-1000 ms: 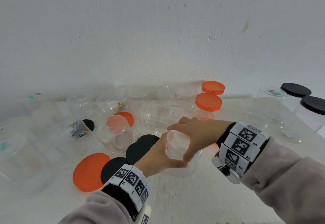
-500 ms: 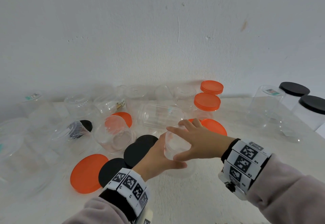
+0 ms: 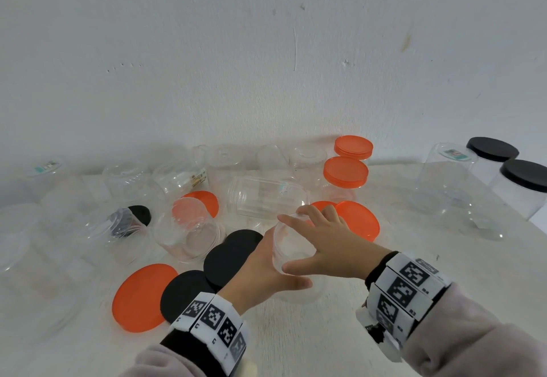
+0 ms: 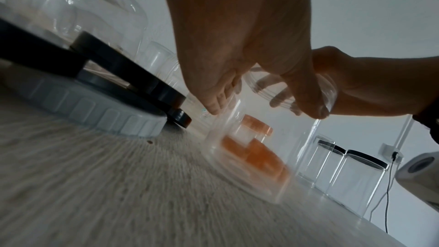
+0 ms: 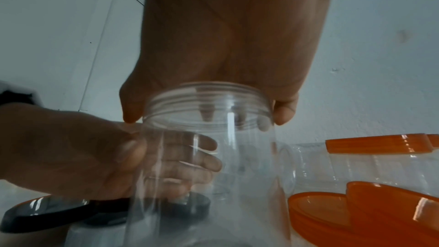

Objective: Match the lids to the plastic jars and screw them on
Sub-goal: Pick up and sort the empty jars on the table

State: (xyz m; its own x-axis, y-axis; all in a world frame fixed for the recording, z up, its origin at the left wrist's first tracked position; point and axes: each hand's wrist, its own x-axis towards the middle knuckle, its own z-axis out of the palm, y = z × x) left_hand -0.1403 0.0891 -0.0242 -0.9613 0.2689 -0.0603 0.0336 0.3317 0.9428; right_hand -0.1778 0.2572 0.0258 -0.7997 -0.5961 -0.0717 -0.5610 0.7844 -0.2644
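A clear plastic jar [image 3: 291, 250] stands upright on the table's middle, its threaded mouth [image 5: 206, 104] bare, with no lid on it. My left hand [image 3: 263, 271] grips its body from the left, thumb in front and fingers [image 5: 202, 157] wrapped behind. From above, my right hand [image 3: 325, 243] covers the mouth, thumb and fingers curled round the threaded neck. Loose lids lie close by: a large orange lid [image 3: 142, 296] and two black lids [image 3: 228, 258] to the left, and another orange lid [image 3: 359, 219] just behind my right hand.
Several lidless clear jars [image 3: 189, 228] stand or lie across the back and left. Two orange-capped jars [image 3: 344, 172] stand at the back, and two black-capped jars [image 3: 524, 176] at the far right beside an upside-down clear jar [image 3: 450, 187]. A white wall rises behind.
My right hand has turned on the jar's top, its wrist swinging back toward me and uncovering the orange lid behind. The jar and my left hand have barely moved.
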